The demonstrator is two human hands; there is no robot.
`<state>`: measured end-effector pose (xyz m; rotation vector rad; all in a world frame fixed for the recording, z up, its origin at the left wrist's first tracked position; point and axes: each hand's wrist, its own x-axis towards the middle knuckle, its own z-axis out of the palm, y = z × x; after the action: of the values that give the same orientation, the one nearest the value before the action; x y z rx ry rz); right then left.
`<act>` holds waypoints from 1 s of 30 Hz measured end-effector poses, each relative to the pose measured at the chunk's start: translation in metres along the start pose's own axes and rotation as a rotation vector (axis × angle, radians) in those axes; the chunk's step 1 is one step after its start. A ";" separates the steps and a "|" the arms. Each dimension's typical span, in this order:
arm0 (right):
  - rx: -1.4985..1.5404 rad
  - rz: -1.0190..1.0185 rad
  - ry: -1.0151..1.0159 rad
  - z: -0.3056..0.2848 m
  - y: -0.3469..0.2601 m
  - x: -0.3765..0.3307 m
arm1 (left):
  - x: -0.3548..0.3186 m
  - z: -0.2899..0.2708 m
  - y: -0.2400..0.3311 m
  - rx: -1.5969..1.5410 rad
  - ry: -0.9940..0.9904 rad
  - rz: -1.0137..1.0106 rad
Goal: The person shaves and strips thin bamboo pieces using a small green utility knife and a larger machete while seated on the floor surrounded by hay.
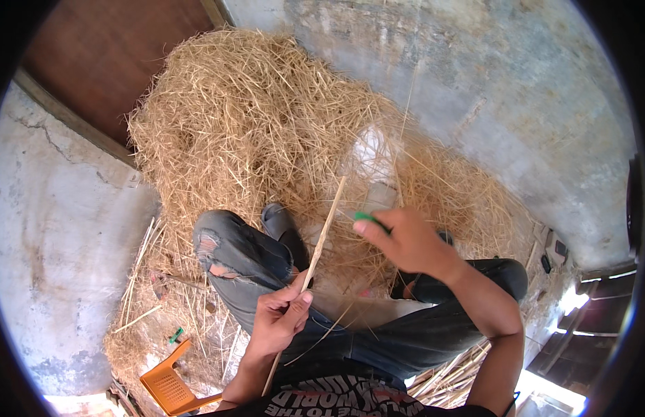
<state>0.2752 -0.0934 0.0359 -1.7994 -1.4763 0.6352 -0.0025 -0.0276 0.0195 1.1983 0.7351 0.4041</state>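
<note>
Holding stick (322,240); straw-strewn floor (210,361); stained walls (517,90)

A long stick (326,231) by a big pile of straw (239,118)

The left hand (284,320) holds the stick, which leans a bit right. The right hand (411,243) holds a blurry green tool (368,218) near its top. An orange chair (161,383) is low on the left.

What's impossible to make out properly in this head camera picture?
Head view, green-handled tool: handle partly hidden by the right hand, far end blurred.
Head view, white thing: partly covered by straw.
Head view, small green object near the orange chair: too small to identify.
</note>
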 end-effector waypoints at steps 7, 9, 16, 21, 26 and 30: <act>0.037 -0.020 -0.156 0.025 -0.006 -0.008 | 0.002 0.008 -0.003 0.012 -0.031 0.017; 0.008 -0.045 -0.119 0.029 -0.001 -0.007 | 0.003 0.009 -0.004 0.034 -0.026 0.032; -0.281 -0.110 0.185 0.040 0.042 0.008 | -0.002 0.009 -0.017 0.001 -0.051 -0.042; -0.133 0.317 0.524 -0.076 0.122 0.041 | -0.041 0.014 -0.019 0.068 -0.115 -0.062; -0.012 0.220 0.354 -0.046 0.043 0.010 | -0.018 0.005 -0.012 0.055 0.017 -0.065; 0.103 0.040 -0.021 -0.009 -0.006 -0.004 | -0.011 0.006 -0.011 0.247 0.052 0.056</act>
<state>0.2771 -0.0983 0.0456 -1.7520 -1.3984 0.7385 -0.0072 -0.0424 0.0133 1.4473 0.8149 0.4006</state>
